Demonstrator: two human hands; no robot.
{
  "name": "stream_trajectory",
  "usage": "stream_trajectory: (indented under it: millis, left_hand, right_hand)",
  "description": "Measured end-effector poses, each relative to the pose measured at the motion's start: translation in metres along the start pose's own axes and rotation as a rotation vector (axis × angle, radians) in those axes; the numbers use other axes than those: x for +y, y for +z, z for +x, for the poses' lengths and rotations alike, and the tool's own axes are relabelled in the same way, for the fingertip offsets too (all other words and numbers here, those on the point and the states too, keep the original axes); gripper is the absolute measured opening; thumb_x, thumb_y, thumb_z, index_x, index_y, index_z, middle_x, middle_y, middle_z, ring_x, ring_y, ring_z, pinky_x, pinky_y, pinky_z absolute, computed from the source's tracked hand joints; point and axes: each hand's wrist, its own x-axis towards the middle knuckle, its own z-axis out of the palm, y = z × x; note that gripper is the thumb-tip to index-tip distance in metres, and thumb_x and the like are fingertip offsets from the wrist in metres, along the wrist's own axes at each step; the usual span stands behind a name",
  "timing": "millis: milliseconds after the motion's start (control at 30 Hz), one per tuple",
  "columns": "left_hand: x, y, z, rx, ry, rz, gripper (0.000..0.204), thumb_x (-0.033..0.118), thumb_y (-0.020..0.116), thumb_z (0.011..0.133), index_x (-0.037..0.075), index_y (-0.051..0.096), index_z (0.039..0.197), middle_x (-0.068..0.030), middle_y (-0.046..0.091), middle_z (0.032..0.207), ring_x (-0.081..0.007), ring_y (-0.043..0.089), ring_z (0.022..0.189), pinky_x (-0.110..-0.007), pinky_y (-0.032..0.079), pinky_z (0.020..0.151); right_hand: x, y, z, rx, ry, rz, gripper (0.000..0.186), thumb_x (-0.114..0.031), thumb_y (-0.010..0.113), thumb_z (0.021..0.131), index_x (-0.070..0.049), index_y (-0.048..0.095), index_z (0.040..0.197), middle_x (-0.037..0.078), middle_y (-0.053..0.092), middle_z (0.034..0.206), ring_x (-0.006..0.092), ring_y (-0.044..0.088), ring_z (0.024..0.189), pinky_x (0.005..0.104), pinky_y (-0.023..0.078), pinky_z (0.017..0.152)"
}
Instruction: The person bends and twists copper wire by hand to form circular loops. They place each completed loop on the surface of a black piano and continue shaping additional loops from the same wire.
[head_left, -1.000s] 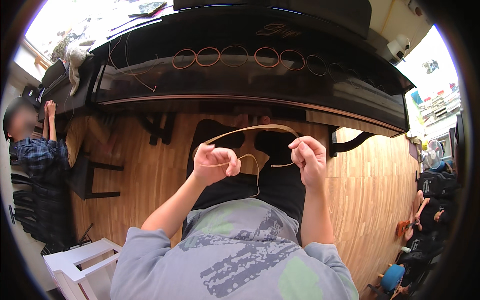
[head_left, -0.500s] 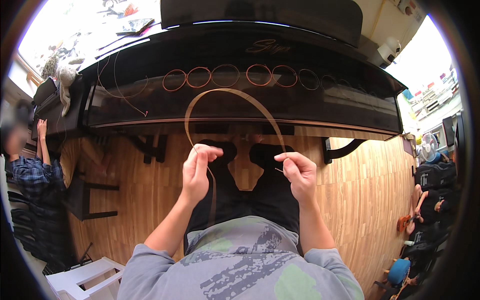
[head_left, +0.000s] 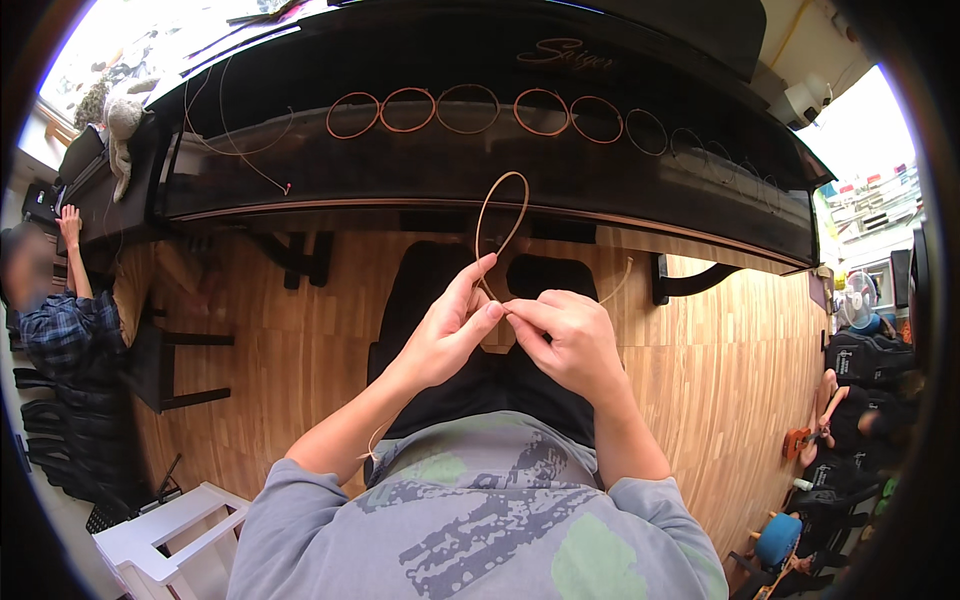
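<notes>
A thin bronze-coloured guitar string [head_left: 526, 192] is bent into a narrow upright loop in front of me. My left hand [head_left: 445, 335] pinches it where the loop closes, its index finger stretched along the string. Against those fingertips, my right hand [head_left: 570, 340] has thumb and fingers closed on the same string. One end sticks out beyond the right hand; a thin curl shows beside my left forearm. The exact crossing of the string is hidden by my fingers. Several coiled strings [head_left: 408, 88], copper and darker, lie in a row on the black piano [head_left: 340, 180].
At the piano's left lies a loose string [head_left: 263, 178] with a pinkish tip, near a plush toy [head_left: 122, 120]. A person [head_left: 65, 335] in a checked shirt sits at far left. A white stand [head_left: 150, 545] is lower left; people and a fan [head_left: 858, 297] are at right.
My hands have come together in the middle. The wide arch of string has shrunk to a small narrow loop above them. The view has shifted slightly.
</notes>
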Motion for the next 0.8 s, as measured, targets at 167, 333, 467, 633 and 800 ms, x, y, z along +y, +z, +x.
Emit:
stream_trajectory:
  millis: [167,333,467,633,800]
  left_hand:
    - [0.001,0.001,0.004,0.017,-0.061,-0.133,0.048,0.022,0.045,0.099,-0.001,0.035,0.140,0.0021,0.051,0.078,0.0005,0.039,0.056,-0.015,0.033,0.044]
    - [-0.007,-0.007,0.010,0.044,-0.208,-0.298,0.041,0.021,0.044,0.099,0.000,0.041,0.134,0.0006,0.054,0.081,0.0017,0.031,0.045,-0.015,0.031,0.039]
    - [-0.004,-0.007,0.012,0.058,-0.248,-0.258,0.040,0.021,0.048,0.098,0.001,0.044,0.132,0.0002,0.055,0.085,0.0021,0.031,0.045,-0.016,0.031,0.038]
    - [-0.015,-0.006,0.013,0.046,-0.224,-0.295,0.031,0.024,0.051,0.098,0.001,0.059,0.116,0.0041,0.053,0.071,0.0025,0.035,0.046,-0.016,0.030,0.037]
    - [-0.026,-0.002,0.011,0.040,-0.193,-0.230,0.034,0.030,0.051,0.099,0.003,0.068,0.087,0.0073,0.043,0.053,0.0005,0.034,0.044,-0.017,0.027,0.038]
  right_hand:
    - [-0.002,0.006,0.000,-0.053,-0.079,-0.101,0.005,-0.013,0.069,0.074,-0.012,0.065,0.075,0.001,0.049,0.062,0.0187,0.052,0.063,0.0332,0.040,0.061]
    - [-0.001,0.013,-0.006,-0.107,-0.159,-0.125,0.011,-0.014,0.071,0.069,-0.014,0.060,0.066,0.000,0.046,0.062,0.0174,0.049,0.064,0.0331,0.037,0.066]
    - [-0.003,0.020,-0.011,-0.114,-0.191,-0.113,0.015,-0.016,0.072,0.067,-0.015,0.058,0.061,-0.001,0.046,0.061,0.0167,0.049,0.066,0.0336,0.037,0.069]
    - [-0.003,0.017,-0.012,-0.098,-0.204,-0.143,0.019,-0.021,0.074,0.070,-0.014,0.058,0.061,-0.002,0.047,0.061,0.0164,0.048,0.067,0.0343,0.036,0.071]
    - [0.008,0.010,-0.014,0.000,-0.123,-0.286,0.022,-0.032,0.077,0.072,-0.016,0.063,0.066,-0.003,0.052,0.067,0.0155,0.051,0.074,0.0362,0.033,0.080]
